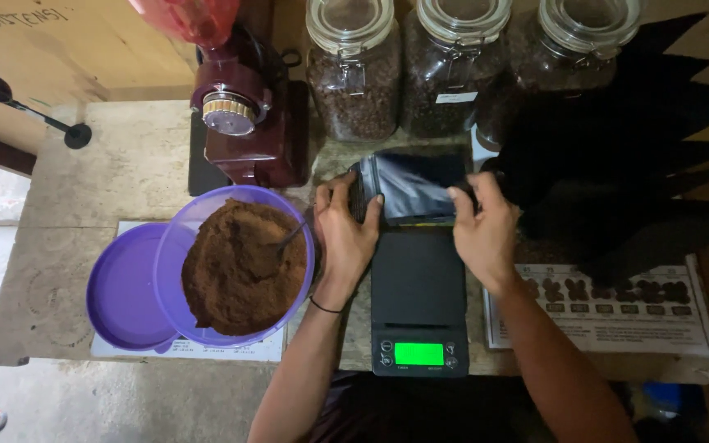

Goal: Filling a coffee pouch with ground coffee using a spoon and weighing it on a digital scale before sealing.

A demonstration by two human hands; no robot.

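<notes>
Both hands hold a dark shiny pouch [416,187] over the black scale [418,299]: left hand [345,230] fingers pinch its left edge, right hand [483,226] fingers pinch its right. I think it looks unfilled. Brown powder [240,267] sits in the purple bowl [176,246]. Behind stand three bean jars [353,70], one with a white label [456,97]. A printed sheet [617,316] lies at right.

Pouch [412,187] behind scale [418,303], beside bowl [235,267]
</notes>
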